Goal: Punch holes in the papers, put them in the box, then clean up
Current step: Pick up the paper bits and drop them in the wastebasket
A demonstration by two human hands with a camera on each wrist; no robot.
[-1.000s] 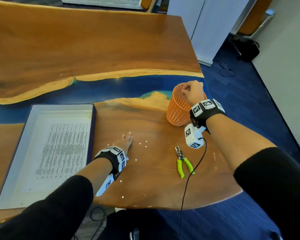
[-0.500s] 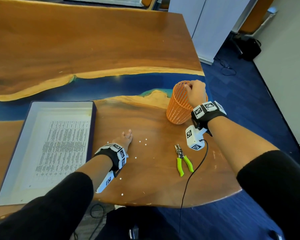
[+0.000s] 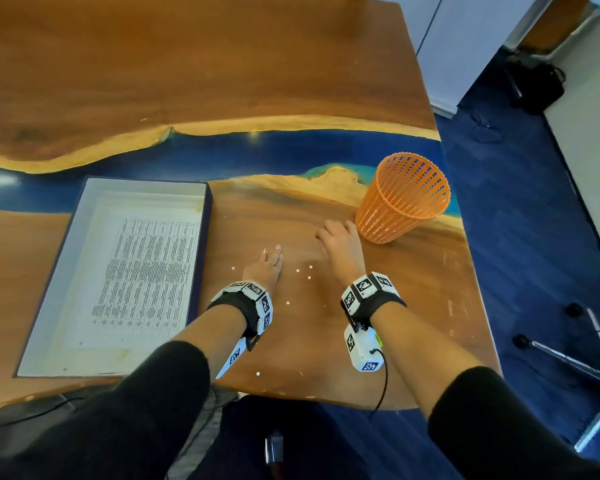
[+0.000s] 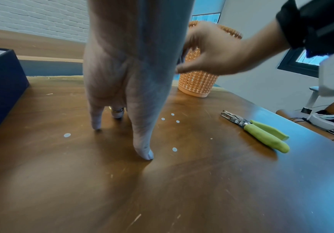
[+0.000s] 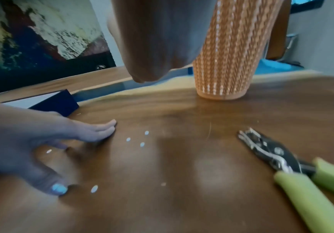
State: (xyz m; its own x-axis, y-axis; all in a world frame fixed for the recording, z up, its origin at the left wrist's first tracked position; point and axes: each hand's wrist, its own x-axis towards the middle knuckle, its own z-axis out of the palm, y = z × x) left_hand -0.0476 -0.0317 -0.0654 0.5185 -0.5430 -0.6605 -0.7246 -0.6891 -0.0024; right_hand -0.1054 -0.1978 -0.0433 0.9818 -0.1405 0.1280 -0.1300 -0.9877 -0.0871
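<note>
My left hand (image 3: 265, 263) lies on the wooden table with straight fingers pressing down, among several small white paper dots (image 3: 308, 277). My right hand (image 3: 338, 242) hovers just right of it, fingers relaxed and holding nothing, close to the orange mesh basket (image 3: 402, 202). The basket stands free near the table's right edge. The green-handled hole punch (image 4: 257, 130) lies shut on the table to the right; in the head view my right arm hides it. A printed paper (image 3: 142, 271) lies inside the open navy box (image 3: 146, 192) at the left.
More dots (image 3: 257, 374) lie close to the table's front edge. The table's right edge runs just past the basket, with blue carpet below. A cable hangs from my right wrist camera (image 3: 362, 351). The box's navy wall (image 4: 0, 88) stands left of my left hand.
My right hand has let go of the basket's rim and come down and left, beside my left hand. The left hand has stayed in place on the table.
</note>
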